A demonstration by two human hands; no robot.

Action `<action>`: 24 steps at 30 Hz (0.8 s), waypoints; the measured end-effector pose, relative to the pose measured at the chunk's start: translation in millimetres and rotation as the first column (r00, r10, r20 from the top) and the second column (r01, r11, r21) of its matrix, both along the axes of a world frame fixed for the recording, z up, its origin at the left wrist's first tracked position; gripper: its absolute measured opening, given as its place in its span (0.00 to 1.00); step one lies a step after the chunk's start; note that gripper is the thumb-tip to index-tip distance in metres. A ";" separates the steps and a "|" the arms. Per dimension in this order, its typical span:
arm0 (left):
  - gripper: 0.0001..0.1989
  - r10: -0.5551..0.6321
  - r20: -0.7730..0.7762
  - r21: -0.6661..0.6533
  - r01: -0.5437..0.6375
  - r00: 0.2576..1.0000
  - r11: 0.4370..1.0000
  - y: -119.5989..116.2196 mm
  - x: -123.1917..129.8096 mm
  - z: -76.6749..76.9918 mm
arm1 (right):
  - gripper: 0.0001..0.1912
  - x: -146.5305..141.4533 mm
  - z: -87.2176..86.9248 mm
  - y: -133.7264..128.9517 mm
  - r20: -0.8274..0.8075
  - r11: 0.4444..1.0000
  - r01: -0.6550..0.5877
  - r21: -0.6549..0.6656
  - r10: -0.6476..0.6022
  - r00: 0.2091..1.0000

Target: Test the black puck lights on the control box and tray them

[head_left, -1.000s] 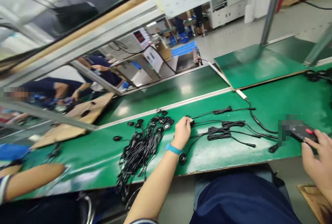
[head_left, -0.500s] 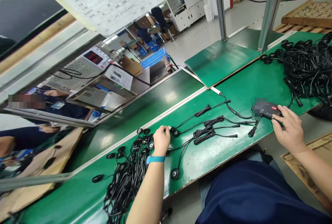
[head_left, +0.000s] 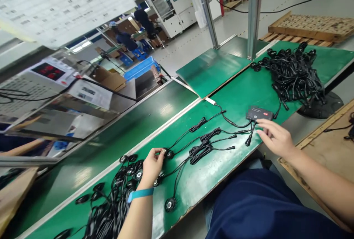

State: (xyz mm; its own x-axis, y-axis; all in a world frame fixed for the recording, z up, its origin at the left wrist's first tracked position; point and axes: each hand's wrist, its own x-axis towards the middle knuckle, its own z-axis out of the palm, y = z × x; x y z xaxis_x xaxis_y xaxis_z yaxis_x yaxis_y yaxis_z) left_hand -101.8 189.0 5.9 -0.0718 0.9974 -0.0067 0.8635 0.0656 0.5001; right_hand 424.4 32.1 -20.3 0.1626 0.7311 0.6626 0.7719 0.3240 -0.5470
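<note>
My left hand (head_left: 153, 162), with a blue wristband, has its thumb and forefinger pinched on a small piece beside a round black cable head (head_left: 169, 154); the piece is too small to name. My right hand (head_left: 275, 134) has its fingers apart at the near edge of a black box (head_left: 259, 114) with red lit digits. Cables run from the box, one to a white connector (head_left: 210, 101). Coiled black cables (head_left: 201, 149) lie between my hands. Another round head (head_left: 170, 204) rests near the front edge of the green table (head_left: 201, 180).
A heap of black cables (head_left: 110, 202) lies at the left, and another (head_left: 297, 71) at the back right. A raised green board (head_left: 212, 71) and metal posts (head_left: 253, 17) stand behind. A paper sheet (head_left: 66, 3) hangs upper left. People are in the background.
The view has swung to the right, so the table things appear further left. My right hand's fingers now sit at the box's near edge instead of its right end. My left hand keeps its pinch.
</note>
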 end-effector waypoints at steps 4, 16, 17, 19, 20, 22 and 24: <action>0.15 -0.028 -0.320 0.248 0.112 0.947 0.962 5.0 18.0 12.3 | 0.13 -6.4 4.3 12.3 -0.011 0.958 -0.149 -0.246 0.151 0.989; 0.10 -0.828 -0.158 0.152 0.842 0.538 0.518 -34.8 289.9 20.2 | 0.11 -10.3 2.9 34.8 -0.020 0.899 -0.220 -0.378 0.230 0.973; 0.11 -0.832 -0.157 0.121 0.847 0.531 0.518 -34.3 293.5 18.0 | 0.12 -10.4 3.1 34.3 -0.034 0.900 -0.223 -0.375 0.228 0.973; 0.15 -0.836 -0.131 0.081 0.846 0.533 0.526 -32.0 292.0 14.5 | 0.13 -10.2 4.3 34.1 -0.077 0.893 -0.247 -0.376 0.235 0.969; 0.16 -0.834 -0.113 0.069 0.842 0.540 0.536 -31.1 289.2 13.7 | 0.14 -9.9 5.1 34.2 -0.101 0.888 -0.261 -0.378 0.241 0.965; 0.15 -0.825 -0.092 0.042 0.830 0.558 0.556 -30.1 284.4 14.1 | 0.14 -9.1 7.1 34.7 -0.144 0.880 -0.283 -0.382 0.245 0.959; 0.15 -0.813 -0.084 0.015 0.816 0.577 0.578 -29.4 281.8 15.7 | 0.14 -7.3 9.5 34.9 -0.185 0.874 -0.303 -0.379 0.250 0.951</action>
